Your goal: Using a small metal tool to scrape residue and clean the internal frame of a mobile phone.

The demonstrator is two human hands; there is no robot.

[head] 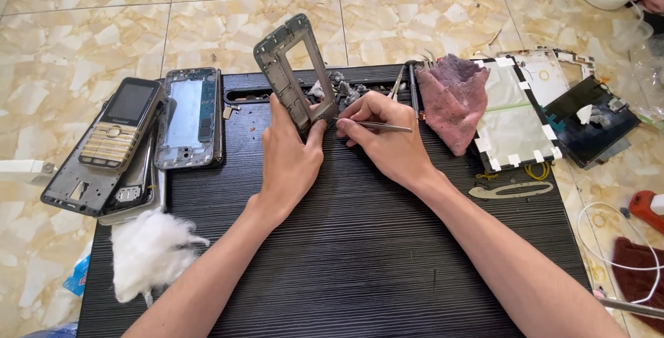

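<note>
My left hand holds a grey phone middle frame upright by its lower end, above a black ribbed work mat. My right hand grips metal tweezers, their tips pointing left at the bottom corner of the frame beside my left thumb. Both hands meet near the mat's far edge, just in front of a tray slot holding small grey parts.
On the left lie a keypad phone, a blue phone chassis and other frames. White cotton wad sits front left. A pink cloth, a taped screen panel, dark display and cables lie right.
</note>
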